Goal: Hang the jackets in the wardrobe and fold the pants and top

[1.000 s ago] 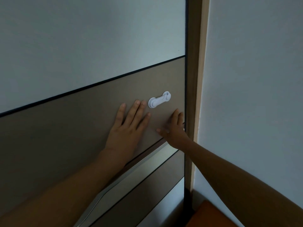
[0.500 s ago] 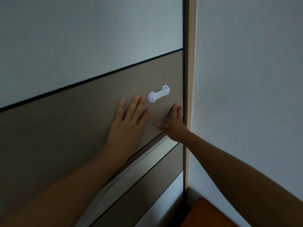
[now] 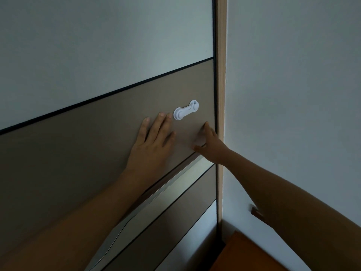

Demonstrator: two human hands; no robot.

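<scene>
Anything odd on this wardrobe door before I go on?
Only the white latch on the door: both its ends sit on the brown panel, neither reaching the frame. No damage visible.

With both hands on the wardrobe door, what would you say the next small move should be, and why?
Probably slide the wardrobe door leftward to open it: the left hand lies flat on it, the right hand presses near its right edge, and the door sits against the wooden frame, apparently shut.

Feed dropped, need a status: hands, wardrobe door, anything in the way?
Left hand flat on wardrobe door, right hand pressing near its edge. Door edge at the wooden frame. White latch just above the hands; no clothes in view.
</scene>
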